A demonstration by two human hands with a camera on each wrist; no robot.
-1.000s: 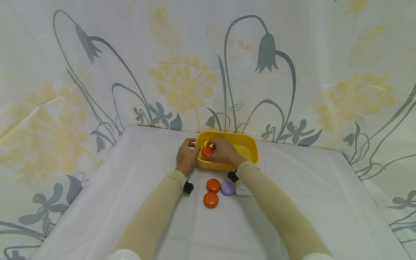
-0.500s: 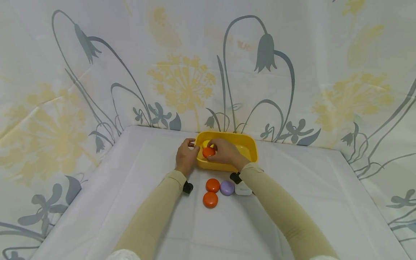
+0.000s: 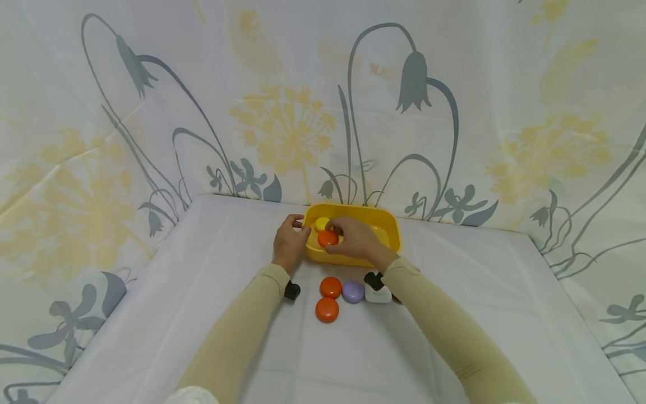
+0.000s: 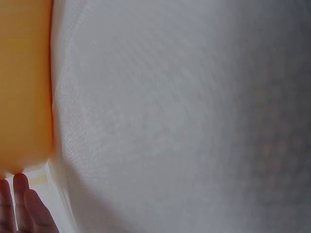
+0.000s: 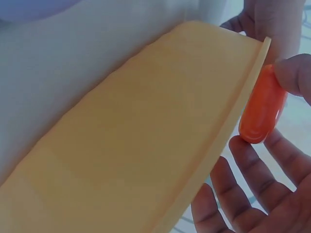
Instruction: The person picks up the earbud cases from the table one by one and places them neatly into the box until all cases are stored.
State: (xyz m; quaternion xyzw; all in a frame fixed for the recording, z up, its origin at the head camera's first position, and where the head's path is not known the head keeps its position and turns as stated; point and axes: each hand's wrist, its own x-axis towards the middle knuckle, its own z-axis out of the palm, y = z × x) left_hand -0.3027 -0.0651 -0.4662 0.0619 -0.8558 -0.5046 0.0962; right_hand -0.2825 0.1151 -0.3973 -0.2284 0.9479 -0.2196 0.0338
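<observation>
In the head view my right hand (image 3: 352, 238) reaches over the yellow plastic box (image 3: 387, 255). Its thumb and fingers pinch a glossy, rounded orange disc (image 3: 328, 238) by the edge. The right wrist view has this orange disc (image 5: 264, 108) tilted on its side, beside the box's rim. A yellow disc (image 3: 323, 224) lies inside the box, at the left end. My left hand (image 3: 291, 241) rests against that end from outside; the left wrist view shows its extended fingers (image 4: 22, 196) touching the box wall (image 4: 24, 87).
In front of the box lie two orange discs (image 3: 331, 287) (image 3: 327, 310), a purple disc (image 3: 353, 292) and a white rounded case (image 3: 377, 295), partly covered by the right wrist's black camera (image 3: 374, 280). A flower-patterned curtain (image 3: 292, 112) stands behind the white-covered table (image 3: 222, 235).
My right hand has shifted slightly right and nearer with the orange disc, so more of the yellow disc shows. The left hand and box have stayed put.
</observation>
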